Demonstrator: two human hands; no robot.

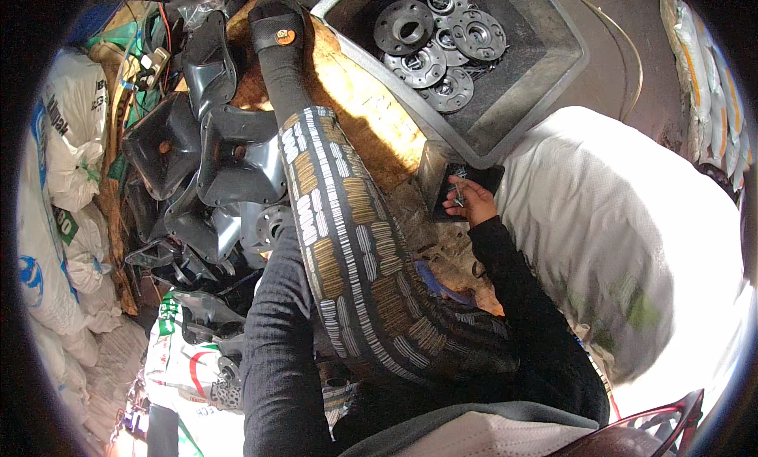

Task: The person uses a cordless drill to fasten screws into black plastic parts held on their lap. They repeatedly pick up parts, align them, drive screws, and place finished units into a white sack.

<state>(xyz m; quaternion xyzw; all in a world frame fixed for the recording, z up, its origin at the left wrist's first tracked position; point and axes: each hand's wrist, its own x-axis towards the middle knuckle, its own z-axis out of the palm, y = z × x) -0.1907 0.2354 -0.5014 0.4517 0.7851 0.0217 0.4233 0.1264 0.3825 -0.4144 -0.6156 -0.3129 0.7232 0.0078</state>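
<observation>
My right hand (472, 202) reaches into a small black box (442, 182) on the worn wooden board (371, 110) and pinches a few small metal screws (458, 192). My left forearm (272, 331), in a black sleeve, runs up toward a round metal flange (271, 222) among the black horn-shaped plastic housings (233, 153). The left hand itself is hidden behind my patterned trouser leg (347, 236). That leg lies stretched across the board and ends in a black sock (276, 27).
A grey plastic tray (545, 70) at the top holds several round metal flanges (430, 39). A big white sack (632, 236) fills the right side. More white printed sacks (67, 220) are stacked along the left, with wires at the top left.
</observation>
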